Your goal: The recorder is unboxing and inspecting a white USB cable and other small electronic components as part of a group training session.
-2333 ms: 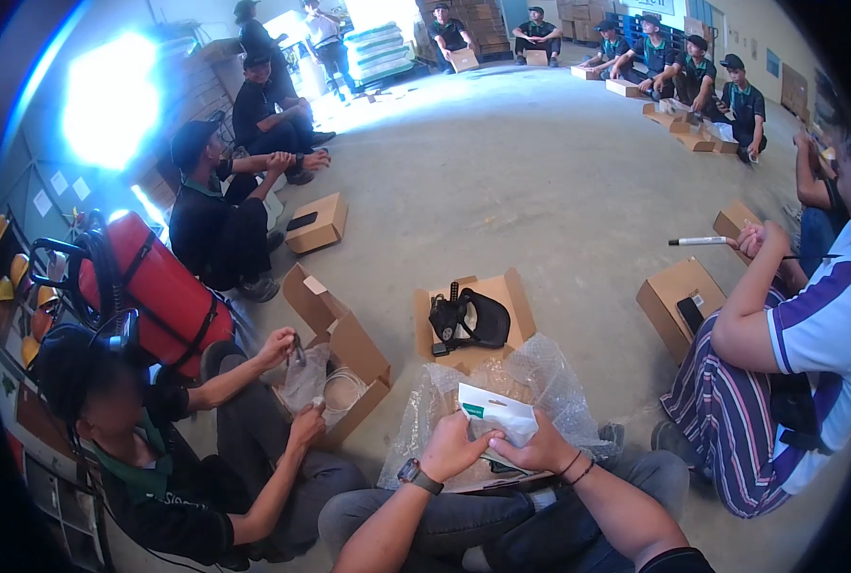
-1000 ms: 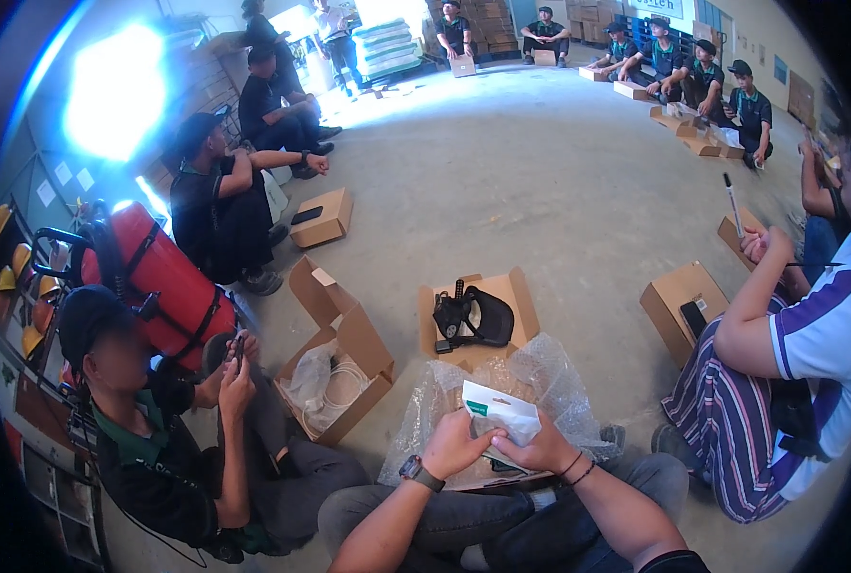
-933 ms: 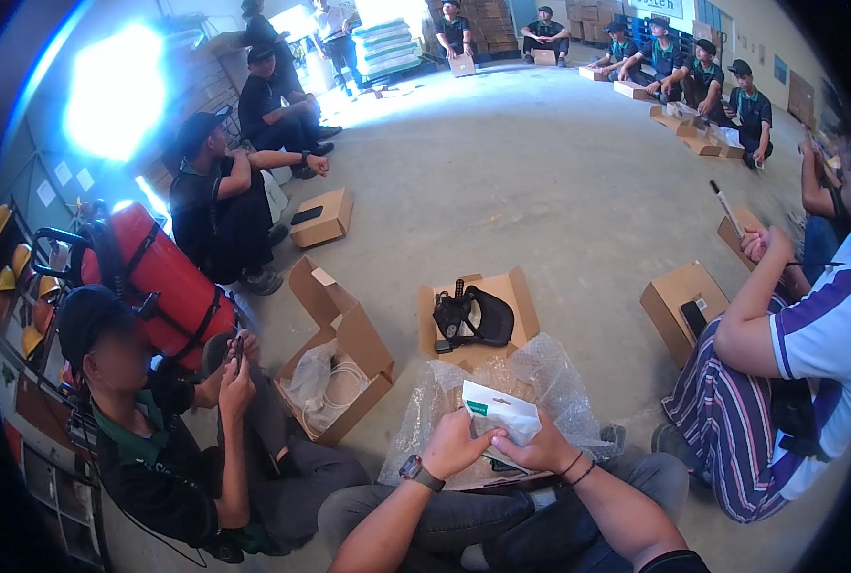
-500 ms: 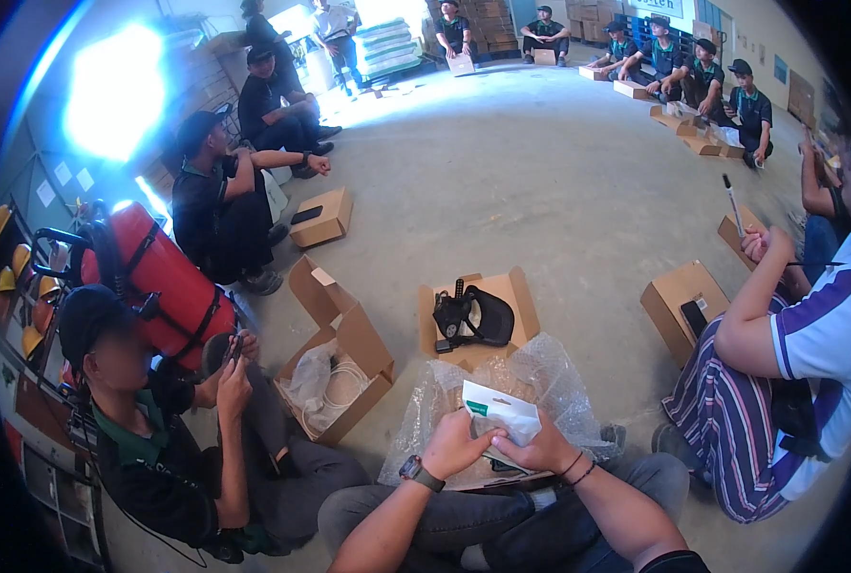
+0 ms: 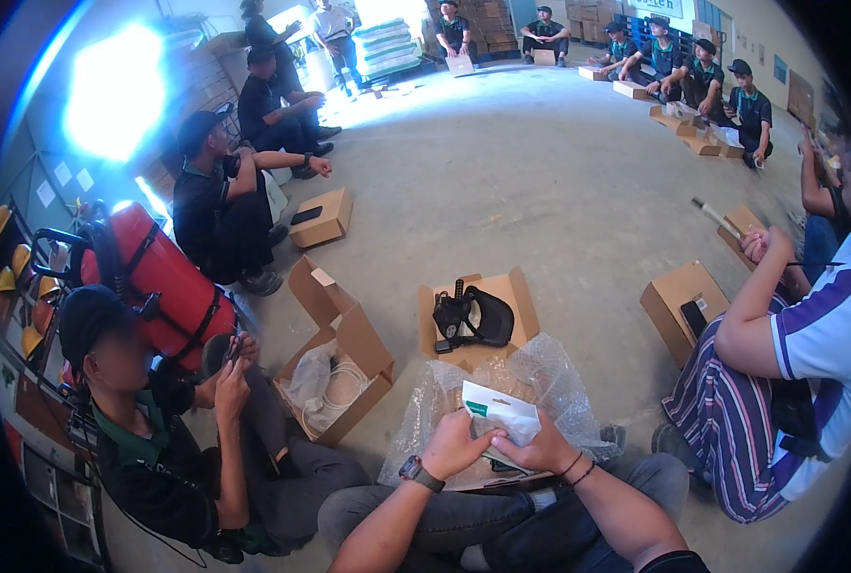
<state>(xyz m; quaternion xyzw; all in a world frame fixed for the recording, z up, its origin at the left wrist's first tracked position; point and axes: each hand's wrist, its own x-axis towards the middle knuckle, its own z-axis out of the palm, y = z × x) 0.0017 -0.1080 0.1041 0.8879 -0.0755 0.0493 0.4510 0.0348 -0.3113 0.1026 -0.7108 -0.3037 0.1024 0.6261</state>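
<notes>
Fingers (image 5: 470,432) of left hand (image 5: 454,444) and right hand (image 5: 531,451) pinch shut on the small white paper pouch with green corner (image 5: 500,413) over clear bubble wrap (image 5: 550,377); best kept level, gripped at its edges.

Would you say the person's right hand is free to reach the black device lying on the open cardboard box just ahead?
Probably not yet: the right hand and left hand both grip the white pouch. The black device lies uncovered, only bubble wrap between.

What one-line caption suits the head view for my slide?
Both hands, left hand and right hand, grip a white pouch over bubble wrap.
</notes>
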